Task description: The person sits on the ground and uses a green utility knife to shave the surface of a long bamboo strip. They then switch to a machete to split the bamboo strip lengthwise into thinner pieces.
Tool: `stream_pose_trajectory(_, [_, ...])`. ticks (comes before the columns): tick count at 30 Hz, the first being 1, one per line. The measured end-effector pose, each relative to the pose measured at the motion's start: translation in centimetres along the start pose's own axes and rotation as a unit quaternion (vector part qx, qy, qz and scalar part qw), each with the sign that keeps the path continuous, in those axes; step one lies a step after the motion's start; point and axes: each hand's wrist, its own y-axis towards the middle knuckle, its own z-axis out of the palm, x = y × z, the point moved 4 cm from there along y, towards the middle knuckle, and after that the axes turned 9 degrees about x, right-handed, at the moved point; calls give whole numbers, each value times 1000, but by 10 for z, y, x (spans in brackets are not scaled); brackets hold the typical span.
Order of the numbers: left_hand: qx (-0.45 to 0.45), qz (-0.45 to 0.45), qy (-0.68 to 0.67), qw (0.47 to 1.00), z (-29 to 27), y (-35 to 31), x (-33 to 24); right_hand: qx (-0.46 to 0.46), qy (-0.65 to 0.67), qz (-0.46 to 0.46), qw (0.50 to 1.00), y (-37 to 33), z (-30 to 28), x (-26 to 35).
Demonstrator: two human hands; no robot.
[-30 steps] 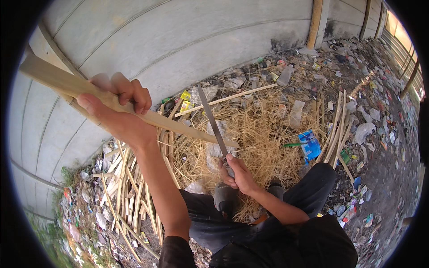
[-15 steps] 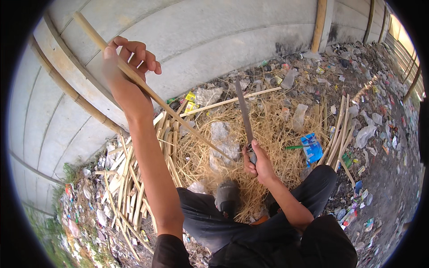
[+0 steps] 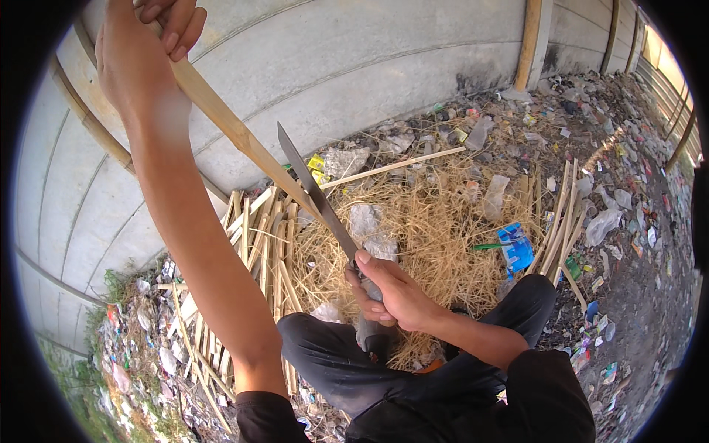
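Observation:
At the upper left, my left hand (image 3: pixel 151 52) is closed round the top of a long pale split-bamboo strip (image 3: pixel 240 131). The strip slants down to the right and narrows at its lower end. My right hand (image 3: pixel 391 288) grips the handle of a long dark-bladed machete (image 3: pixel 316 190) in front of my knees. The blade points up and to the left, and it meets or crosses the strip near the strip's lower end; whether it cuts in, I cannot tell. Below them lie a grey stone block (image 3: pixel 373 232) and a bed of straw-like shavings (image 3: pixel 436 255).
Many split strips (image 3: pixel 266 258) are heaped to the left, with a smaller bundle (image 3: pixel 565 221) on the right. A blue packet (image 3: pixel 515 247) lies on the shavings. A concrete wall (image 3: pixel 369 55) runs along the far side, and litter (image 3: pixel 620 192) covers the ground.
My left hand has risen up and left with the strip, whose broad face now shows. My right hand has brought the machete left and down, its blade tilting over to the strip.

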Motion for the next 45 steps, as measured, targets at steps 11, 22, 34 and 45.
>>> stream_pose_trajectory(11, [-129, -18, 62, 990, 25, -11, -19, -47, -40, -76, 995, 14, 6, -22])
stream_pose_trajectory(22, [-178, -7, 95, 979, 26, -22, -25, -108, -103, -125, 981, 15, -8, -57])
stream_pose_trajectory(34, [-162, -3, 112, 980, 17, -22, -29, -137, -113, -118, 977, 24, -46, -110])
stream_pose_trajectory(45, [-226, -2, 189, 956, 16, -26, -35, -135, -148, -39, 979, 21, -74, -112])
